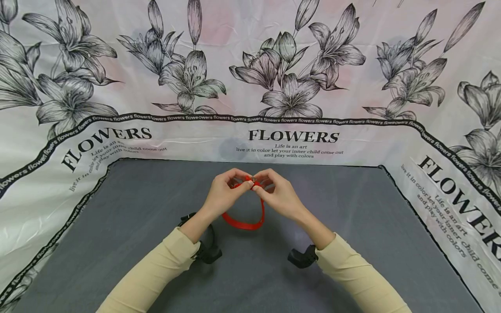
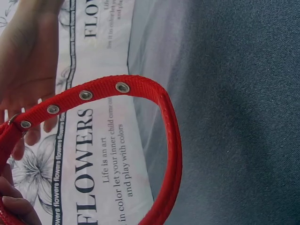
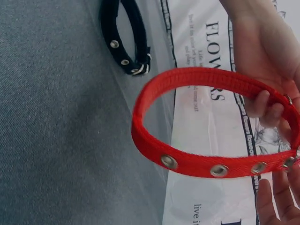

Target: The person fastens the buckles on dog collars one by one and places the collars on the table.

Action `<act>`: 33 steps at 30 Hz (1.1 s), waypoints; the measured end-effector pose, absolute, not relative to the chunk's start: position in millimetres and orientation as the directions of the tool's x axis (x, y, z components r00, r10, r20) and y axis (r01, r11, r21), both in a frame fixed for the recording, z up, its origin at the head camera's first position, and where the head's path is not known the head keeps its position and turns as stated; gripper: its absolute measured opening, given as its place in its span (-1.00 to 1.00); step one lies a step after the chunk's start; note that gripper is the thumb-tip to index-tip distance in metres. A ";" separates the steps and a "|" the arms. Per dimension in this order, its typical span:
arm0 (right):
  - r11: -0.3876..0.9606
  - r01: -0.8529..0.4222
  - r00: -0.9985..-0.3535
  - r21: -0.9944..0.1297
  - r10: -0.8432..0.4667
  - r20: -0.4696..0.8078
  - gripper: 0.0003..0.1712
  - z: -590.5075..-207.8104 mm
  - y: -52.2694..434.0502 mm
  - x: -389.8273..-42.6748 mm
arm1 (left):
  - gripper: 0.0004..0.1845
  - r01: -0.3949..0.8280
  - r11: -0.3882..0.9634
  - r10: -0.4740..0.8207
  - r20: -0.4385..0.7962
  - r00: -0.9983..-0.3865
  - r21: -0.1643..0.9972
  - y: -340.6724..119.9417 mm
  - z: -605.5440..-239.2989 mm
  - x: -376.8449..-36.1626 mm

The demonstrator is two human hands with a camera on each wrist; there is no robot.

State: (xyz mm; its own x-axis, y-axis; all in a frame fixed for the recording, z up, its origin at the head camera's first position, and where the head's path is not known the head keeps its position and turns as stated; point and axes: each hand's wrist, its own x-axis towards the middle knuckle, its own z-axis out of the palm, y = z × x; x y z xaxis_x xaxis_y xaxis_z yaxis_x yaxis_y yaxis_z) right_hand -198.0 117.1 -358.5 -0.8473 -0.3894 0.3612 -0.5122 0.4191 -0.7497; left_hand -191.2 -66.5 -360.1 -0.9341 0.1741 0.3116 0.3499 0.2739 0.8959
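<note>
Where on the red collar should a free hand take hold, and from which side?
Take the red collar at the bare bottom of its hanging loop, coming from below on the person's side. Left hand and right hand crowd the top by the buckle; the eyelets run along one side.

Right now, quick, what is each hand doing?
Left hand: fingers curled, pinching the red collar at its buckle end.
Right hand: fingers curled, pinching the same collar from the other side.
</note>
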 end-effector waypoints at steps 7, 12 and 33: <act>0.407 -0.513 -0.845 -0.756 -0.394 0.362 -0.74 -361.0 110.8 -198.2 | -0.81 0.362 0.246 0.171 0.327 -0.929 0.899 -69.1 -357.2 -192.4; 0.414 -0.517 -0.846 -0.750 -0.380 0.373 -0.72 -360.1 110.0 -199.4 | -0.81 0.331 0.208 0.175 0.298 -0.939 0.920 -71.2 -354.9 -191.0; 0.459 -0.549 -0.827 -0.699 -0.422 0.372 -0.74 -353.2 106.8 -203.1 | -0.73 0.310 0.085 0.224 0.285 -0.932 0.947 -75.3 -355.6 -192.3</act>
State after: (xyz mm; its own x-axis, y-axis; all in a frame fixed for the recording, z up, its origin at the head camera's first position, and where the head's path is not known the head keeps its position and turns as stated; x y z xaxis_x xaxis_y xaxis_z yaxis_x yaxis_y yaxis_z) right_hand -203.1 106.8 -353.2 -0.8268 -0.4219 0.3721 -0.5487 0.4590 -0.6987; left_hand -192.3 -75.3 -355.6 -0.9319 0.2239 0.2852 0.3102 0.0851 0.9468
